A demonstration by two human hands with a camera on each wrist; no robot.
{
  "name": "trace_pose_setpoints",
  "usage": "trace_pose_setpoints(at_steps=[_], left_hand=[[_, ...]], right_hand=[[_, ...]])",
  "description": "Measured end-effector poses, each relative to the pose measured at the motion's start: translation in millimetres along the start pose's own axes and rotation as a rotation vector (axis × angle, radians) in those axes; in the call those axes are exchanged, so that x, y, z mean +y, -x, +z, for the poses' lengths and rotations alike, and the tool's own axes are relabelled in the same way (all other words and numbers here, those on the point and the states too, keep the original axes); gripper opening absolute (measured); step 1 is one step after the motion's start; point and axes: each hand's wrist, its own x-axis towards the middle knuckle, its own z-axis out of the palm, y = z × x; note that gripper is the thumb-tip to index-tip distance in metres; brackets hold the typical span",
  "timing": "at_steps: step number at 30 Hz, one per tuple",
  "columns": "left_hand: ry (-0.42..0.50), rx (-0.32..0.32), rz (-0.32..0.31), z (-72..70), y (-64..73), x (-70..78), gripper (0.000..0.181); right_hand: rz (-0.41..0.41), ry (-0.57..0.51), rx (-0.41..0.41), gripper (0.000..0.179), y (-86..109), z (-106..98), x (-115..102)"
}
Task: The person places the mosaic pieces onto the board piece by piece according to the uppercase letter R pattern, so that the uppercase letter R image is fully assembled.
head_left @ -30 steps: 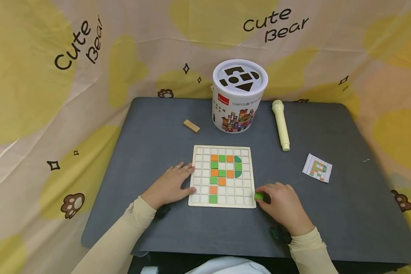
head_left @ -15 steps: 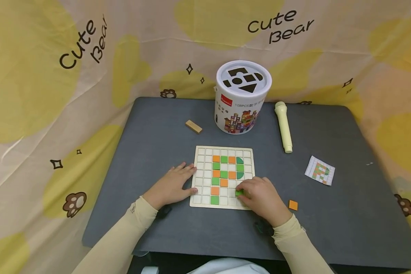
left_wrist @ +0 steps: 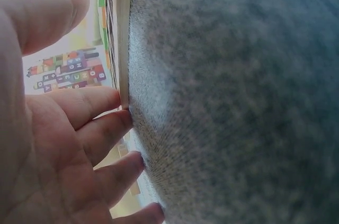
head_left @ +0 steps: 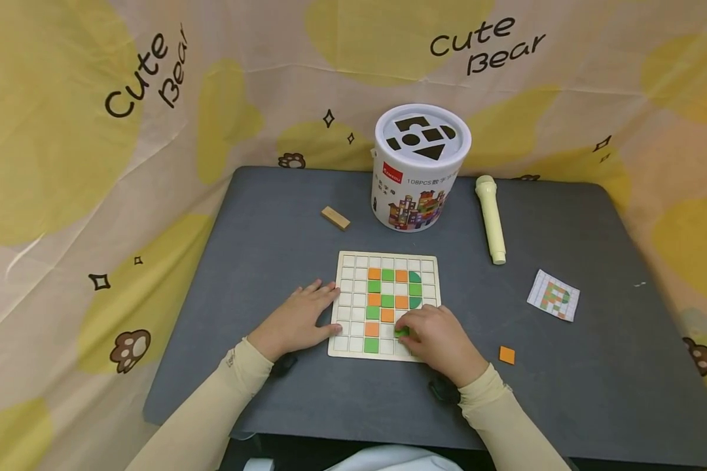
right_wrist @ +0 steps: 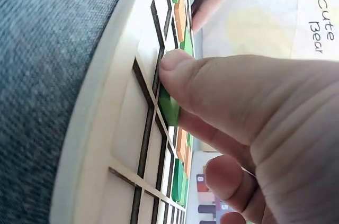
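Observation:
A white grid board (head_left: 349, 297) with a pale wooden frame lies on the table, bearing orange and green tiles laid in a P-like pattern. Over its lower right part, my right hand (head_left: 442, 343) pinches a green square tile (right_wrist: 169, 108) between thumb and index finger, low over the grid just right of the pattern's diagonal. My left hand (head_left: 297, 320) rests flat at the board's left edge, fingertips and thumb on the frame. In the left wrist view its fingers (left_wrist: 100, 134) are spread along the board's side. A loose orange square tile (head_left: 507, 354) lies right of my right wrist.
A small paper card (head_left: 554, 296) printed with a similar pattern lies at the right. Behind the board stand a white bucket (head_left: 421, 170) with shaped lid holes, a pale yellow rod with a rounded end (head_left: 491, 222), and a small wooden block (head_left: 335, 218).
My right hand has moved left from the board's right edge onto the grid, carrying the green tile. The orange tile has come into view beside it. My left hand stays at the edge.

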Motion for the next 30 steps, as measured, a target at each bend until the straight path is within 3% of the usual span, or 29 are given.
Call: trace_pose_setpoints(at_steps=[13,21,26,30], left_hand=[[0.009,-0.014,-0.017,-3.4,0.9,3.5,0.084],[0.013,-0.016,-0.017,-3.4,1.2,4.6,0.084],[0.013,-0.011,-0.013,-4.6,1.5,4.8,0.084],[0.012,-0.004,-0.008,-5.1,1.8,4.3,0.084]], right_hand=[[0.036,-0.019,0.025,0.027,13.0,-7,12],[0.166,-0.054,0.080,0.034,55.0,-23,57],[0.264,-0.073,0.066,0.033,83.2,-39,78],[0.294,-0.089,0.035,0.033,99.9,-46,87]])
